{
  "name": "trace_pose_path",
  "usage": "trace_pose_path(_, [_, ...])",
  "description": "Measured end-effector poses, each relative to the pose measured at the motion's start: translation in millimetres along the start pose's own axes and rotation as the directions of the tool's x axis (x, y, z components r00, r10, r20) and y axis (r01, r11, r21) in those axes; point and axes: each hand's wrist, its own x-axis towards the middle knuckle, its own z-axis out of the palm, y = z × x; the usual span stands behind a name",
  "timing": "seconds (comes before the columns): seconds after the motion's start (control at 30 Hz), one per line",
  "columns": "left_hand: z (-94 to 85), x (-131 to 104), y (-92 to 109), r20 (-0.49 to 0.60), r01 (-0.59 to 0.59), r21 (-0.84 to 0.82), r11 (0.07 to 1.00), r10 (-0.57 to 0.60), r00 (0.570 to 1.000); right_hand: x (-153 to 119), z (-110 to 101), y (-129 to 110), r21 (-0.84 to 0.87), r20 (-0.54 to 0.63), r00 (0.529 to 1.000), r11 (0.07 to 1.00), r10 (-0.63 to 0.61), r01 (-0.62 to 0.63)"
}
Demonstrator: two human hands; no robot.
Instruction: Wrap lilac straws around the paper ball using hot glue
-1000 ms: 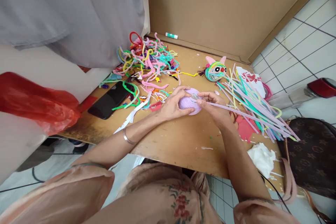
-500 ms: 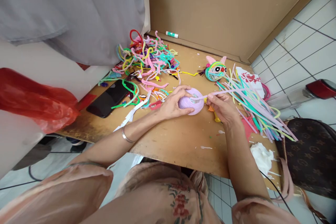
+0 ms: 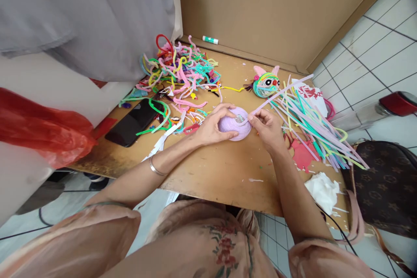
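Note:
My left hand [image 3: 215,126] grips the left side of a round ball wrapped in lilac pipe cleaner [image 3: 233,128], thumb below and fingers above. A clear, unwrapped patch shows near its top right. Between thumb and fingertips, my right hand [image 3: 265,127] pinches a lilac pipe cleaner [image 3: 280,92] right against the ball. Its free end sticks out up and to the right, passing in front of a finished-looking animal head [image 3: 266,83] with pink ears, googly eyes and a red nose.
A tangled heap of pipe cleaners [image 3: 182,67] and a black phone [image 3: 132,124] lie left. Straight pipe cleaners [image 3: 322,128], red paper [image 3: 302,154], crumpled tissue [image 3: 323,190] and a brown bag [image 3: 386,186] are right. A glue stick [image 3: 210,40] lies at the back.
My right hand has moved slightly left, up to the ball, and the pipe cleaner's free end has swung upward, away from the straight bundle. My left hand keeps its grip.

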Motion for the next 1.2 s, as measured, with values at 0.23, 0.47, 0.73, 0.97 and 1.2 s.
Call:
trace_pose_path(0.23, [-3.6,0,4,0.02,0.071,-0.017,0.997,-0.07,0.997,0,4,5,-0.081,-0.02,0.997,0.994,-0.071,0.069])
trace_pose_path(0.47, [-3.0,0,6,-0.018,0.08,-0.067,0.995,-0.082,0.996,-3,5,3,-0.186,-0.016,0.984,0.968,-0.175,0.169])
trace_pose_path(0.73, [0.0,0,5,-0.052,0.119,-0.054,0.991,-0.122,0.991,-3,7,2,-0.207,-0.022,0.977,0.957,-0.21,0.201])
trace_pose_path(0.97, [1.2,1,6,-0.059,0.126,-0.099,0.987,-0.133,0.989,-4,9,4,-0.219,-0.03,0.975,0.954,-0.219,0.207])
trace_pose_path(1.2, [-0.8,1,6,-0.062,0.176,-0.158,0.972,-0.188,0.98,-3,11,7,-0.231,-0.045,0.971,0.948,-0.237,0.22])
